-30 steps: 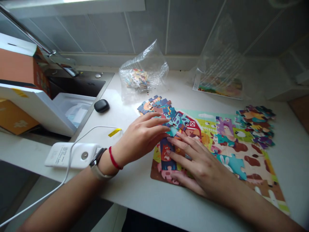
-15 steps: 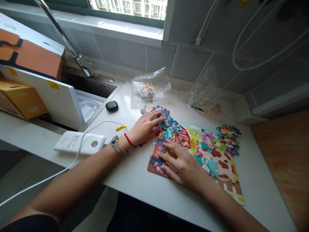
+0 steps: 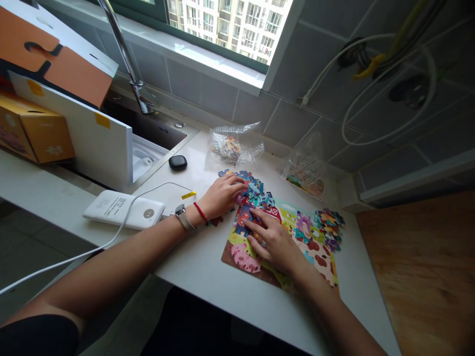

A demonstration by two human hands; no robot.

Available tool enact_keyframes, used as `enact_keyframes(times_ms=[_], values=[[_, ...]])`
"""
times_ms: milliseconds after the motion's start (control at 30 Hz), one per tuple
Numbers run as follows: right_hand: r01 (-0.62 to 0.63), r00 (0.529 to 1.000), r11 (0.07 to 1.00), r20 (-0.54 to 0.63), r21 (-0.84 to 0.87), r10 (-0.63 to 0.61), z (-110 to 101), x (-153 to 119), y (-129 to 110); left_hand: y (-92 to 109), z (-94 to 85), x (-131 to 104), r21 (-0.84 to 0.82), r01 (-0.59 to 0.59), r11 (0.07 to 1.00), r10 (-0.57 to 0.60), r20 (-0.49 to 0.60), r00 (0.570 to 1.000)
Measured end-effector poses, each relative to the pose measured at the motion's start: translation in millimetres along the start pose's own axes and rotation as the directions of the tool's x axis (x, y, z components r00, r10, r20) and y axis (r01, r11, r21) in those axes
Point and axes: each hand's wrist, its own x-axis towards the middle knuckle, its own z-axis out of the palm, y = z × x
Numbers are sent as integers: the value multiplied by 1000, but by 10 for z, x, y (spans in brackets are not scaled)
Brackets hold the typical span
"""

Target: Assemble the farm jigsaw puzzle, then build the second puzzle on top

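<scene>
My left hand [image 3: 222, 197] reaches over a loose heap of puzzle pieces [image 3: 256, 188], fingers slightly bent and apart, with no piece visible in its grasp. A red cord and a watch circle that wrist. My right hand [image 3: 274, 242] has its fingertips and thumb on a dark blue puzzle piece [image 3: 243, 220] with a red figure, held over the left part of a colourful farm picture board [image 3: 232, 247]. A pink pig [image 3: 245, 257] shows on the board below the piece. The right hand and forearm cover the board's middle and lower part.
More pieces [image 3: 330, 227] are heaped at the board's right edge. Behind lie a plastic bag of pieces [image 3: 230, 148] and a bagged picture card [image 3: 304, 185]. A white power bank [image 3: 124, 209] with a cable, a black case [image 3: 178, 162], boxes [image 3: 46, 133] and a sink [image 3: 156, 126] are leftward.
The dark blue piece has moved with my right hand up the board, uncovering the pig. My left hand's fingers have drawn back slightly from the heap. The camera view has shifted.
</scene>
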Motion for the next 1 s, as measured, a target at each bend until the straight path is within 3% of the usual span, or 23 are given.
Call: enact_keyframes(times_ms=[267,433,567,700,833,1000], values=[[-34,999,999,28,13,34,29,61,-79,-10,-7,-2,10,41,999,-41,7,999],[-66,998,998,24,1,66,36,58,-118,13,-13,9,-59,139,989,-143,-72,987],[-83,997,997,-7,-3,83,-17,60,-110,48,-26,29,-256,254,933,-306,-192,932],[-143,986,990,-81,17,144,-133,177,7,82,-60,49,-411,316,855,-436,-242,867],[-184,977,982,-104,47,188,-223,479,183,114,-118,66,-516,319,795,-514,-293,806],[-340,940,939,-23,-44,340,-193,932,274,112,-143,85,-624,281,729,-576,-338,744]])
